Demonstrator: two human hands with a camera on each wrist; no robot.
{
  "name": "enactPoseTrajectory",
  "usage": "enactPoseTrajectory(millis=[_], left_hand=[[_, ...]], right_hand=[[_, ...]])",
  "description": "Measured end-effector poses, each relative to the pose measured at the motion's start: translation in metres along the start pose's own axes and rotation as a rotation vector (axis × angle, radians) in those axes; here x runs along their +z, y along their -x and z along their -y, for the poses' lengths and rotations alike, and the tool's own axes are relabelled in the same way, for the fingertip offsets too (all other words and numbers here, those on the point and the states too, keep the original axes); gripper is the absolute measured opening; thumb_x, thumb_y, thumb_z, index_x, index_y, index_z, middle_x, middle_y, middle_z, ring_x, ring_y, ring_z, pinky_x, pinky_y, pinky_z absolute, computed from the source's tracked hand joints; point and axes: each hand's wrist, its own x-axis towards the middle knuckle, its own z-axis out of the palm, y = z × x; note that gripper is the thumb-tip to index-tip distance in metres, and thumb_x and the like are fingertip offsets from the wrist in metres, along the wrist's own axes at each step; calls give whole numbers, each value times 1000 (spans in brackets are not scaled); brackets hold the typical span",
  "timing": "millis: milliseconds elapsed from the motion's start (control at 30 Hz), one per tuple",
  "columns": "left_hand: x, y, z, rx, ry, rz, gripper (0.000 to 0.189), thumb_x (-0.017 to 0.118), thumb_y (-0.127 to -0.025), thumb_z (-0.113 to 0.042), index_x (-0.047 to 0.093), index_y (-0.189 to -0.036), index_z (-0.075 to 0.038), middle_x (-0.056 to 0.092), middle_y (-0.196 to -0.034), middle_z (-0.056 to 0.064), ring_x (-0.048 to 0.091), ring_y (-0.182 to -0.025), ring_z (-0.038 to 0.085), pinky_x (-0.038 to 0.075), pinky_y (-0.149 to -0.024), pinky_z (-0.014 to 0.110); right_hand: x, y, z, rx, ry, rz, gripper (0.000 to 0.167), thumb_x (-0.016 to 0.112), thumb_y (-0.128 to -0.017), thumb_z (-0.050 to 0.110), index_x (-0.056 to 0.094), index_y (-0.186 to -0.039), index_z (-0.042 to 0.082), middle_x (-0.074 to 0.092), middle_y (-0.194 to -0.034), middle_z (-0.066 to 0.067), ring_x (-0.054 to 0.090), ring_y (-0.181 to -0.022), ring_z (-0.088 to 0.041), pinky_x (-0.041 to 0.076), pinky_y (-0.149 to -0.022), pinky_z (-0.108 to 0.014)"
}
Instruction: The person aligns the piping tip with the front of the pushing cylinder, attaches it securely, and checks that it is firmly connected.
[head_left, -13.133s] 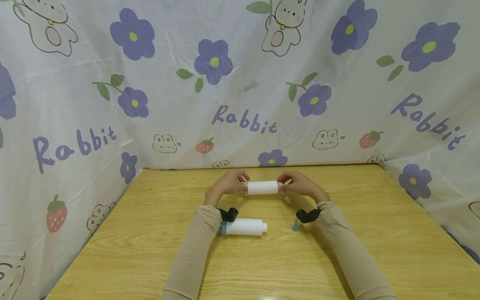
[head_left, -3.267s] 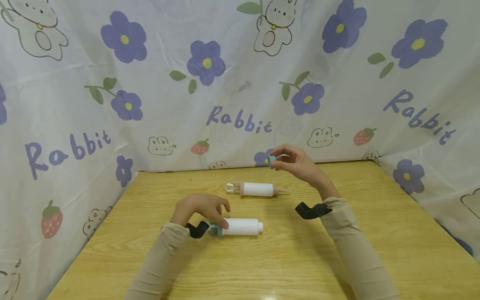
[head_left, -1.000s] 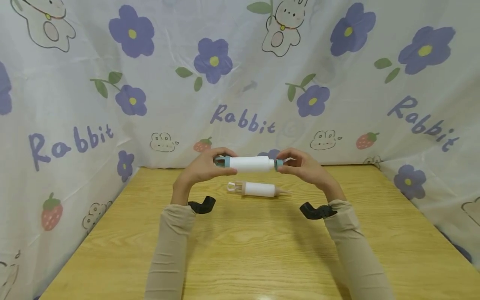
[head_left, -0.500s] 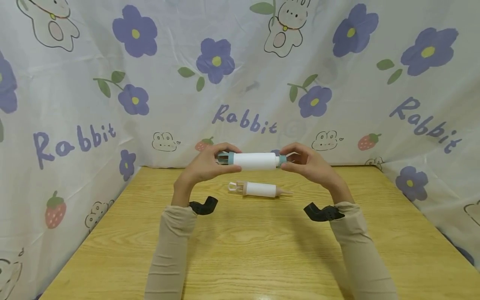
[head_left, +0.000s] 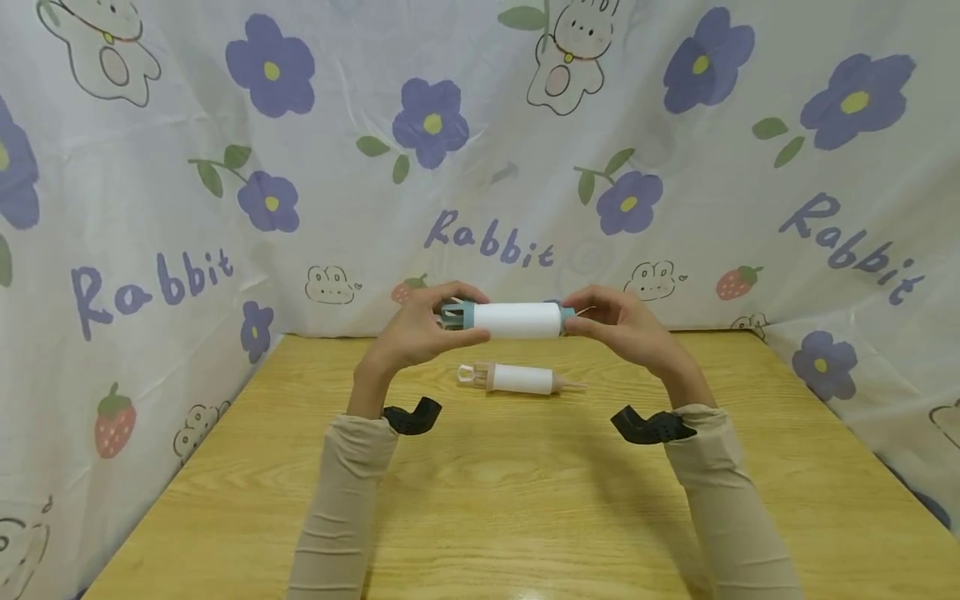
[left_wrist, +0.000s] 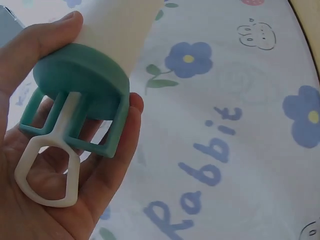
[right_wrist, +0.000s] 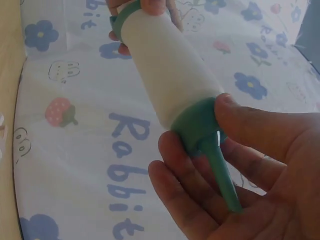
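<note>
Above the table's far edge, both hands hold a toy syringe (head_left: 517, 320) level, its barrel white. My left hand (head_left: 420, 329) grips it with thumb and fingers near the teal collar (left_wrist: 80, 75). In the left wrist view, a white plunger ring (left_wrist: 47, 172) sticks out between teal finger loops. My right hand (head_left: 630, 325) pinches the teal nozzle (right_wrist: 220, 165), whose wide base sits flush against the barrel's other end and whose thin spout points toward the palm. A second toy syringe (head_left: 522, 379), with a white barrel and pale pink ends, lies on the table below.
A wood-grain table (head_left: 495, 500) stretches beneath both forearms. White cloth (head_left: 480, 192) with printed flowers and rabbits hangs behind it and along its sides. Black camera mounts (head_left: 651, 427) sit at both wrists.
The pink-ended syringe was held earlier and now lies down. The teal one was lifted off the table; its nozzle, apart from the barrel a second ago, has moved onto its end.
</note>
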Motion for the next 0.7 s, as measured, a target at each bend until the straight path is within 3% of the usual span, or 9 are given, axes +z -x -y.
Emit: enactPoseTrajectory(millis=[167, 333, 400, 500, 600, 700], left_hand=[[3, -6, 13, -39, 66, 44, 38, 81, -85, -24, 67, -119, -18, 62, -118, 9, 60, -96, 27, 57, -77, 37], [6, -7, 11, -20, 42, 29, 40, 83, -83, -24, 67, -119, -20, 63, -119, 6, 62, -99, 26, 57, -79, 37], [8, -5, 4, 23, -9, -4, 42, 85, -81, -25, 67, -119, -22, 64, -120, 3, 62, -100, 24, 56, -80, 37], [14, -5, -8, 150, -129, -47, 43, 86, -80, -24, 67, -118, -20, 65, -119, 1, 62, -100, 21, 56, -80, 36], [22, -5, -15, 273, -206, -50, 41, 85, -81, -20, 67, -118, -14, 66, -118, 3, 62, -99, 19, 56, -82, 34], [27, -7, -13, 281, -197, -21, 40, 84, -82, -20, 66, -117, -14, 65, -118, 3, 62, -98, 17, 56, -82, 33]], right_hand=[[-1, -1, -6, -13, -32, 14, 34, 68, -93, 3, 57, -125, -3, 57, -128, -18, 65, -108, -14, 56, -92, -28], [-3, -1, -11, -3, -31, 10, 31, 66, -97, 13, 60, -124, -2, 65, -117, -10, 68, -99, -13, 57, -90, -29], [-4, -3, -14, 16, -57, 13, 33, 61, -101, 20, 61, -124, -3, 67, -110, -6, 70, -93, -13, 58, -89, -30], [-7, -6, -19, 74, -148, 39, 40, 52, -105, 29, 59, -125, -5, 69, -98, -3, 70, -84, -13, 59, -85, -31], [-10, -7, -23, 175, -223, 67, 48, 46, -106, 39, 59, -121, -5, 68, -84, -3, 67, -70, -12, 60, -74, -32], [-13, -6, -26, 265, -214, 78, 52, 44, -105, 47, 59, -115, -2, 66, -76, -3, 62, -60, -12, 59, -64, -32]])
